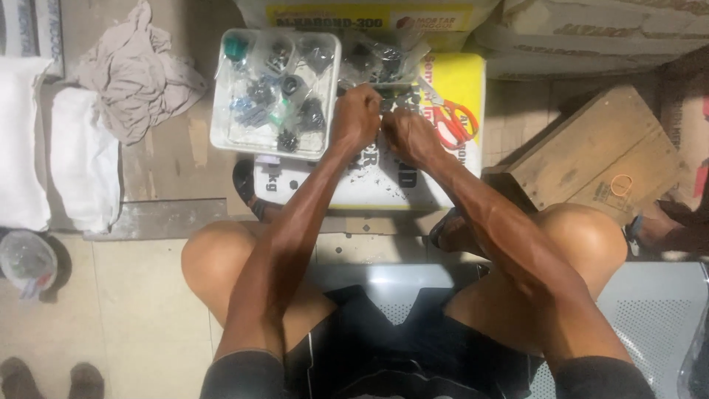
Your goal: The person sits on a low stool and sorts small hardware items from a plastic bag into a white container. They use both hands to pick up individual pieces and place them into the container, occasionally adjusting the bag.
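Left hand [357,114] and right hand [408,135] meet, fingers pinched together on a small dark part [382,118] above the yellow-white sack [443,185]; tray [221,111] of parts just left; orange scissors [452,122] right.

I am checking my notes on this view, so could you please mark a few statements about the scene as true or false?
1. The left hand and right hand are close together over the white and yellow sack. True.
2. The orange-handled scissors lie in the tray. False: they lie on the sack, right of the hands.
3. The white tray holds small dark parts. True.
4. The wooden crate stands left of the tray. False: it is on the right; a crumpled cloth lies left.
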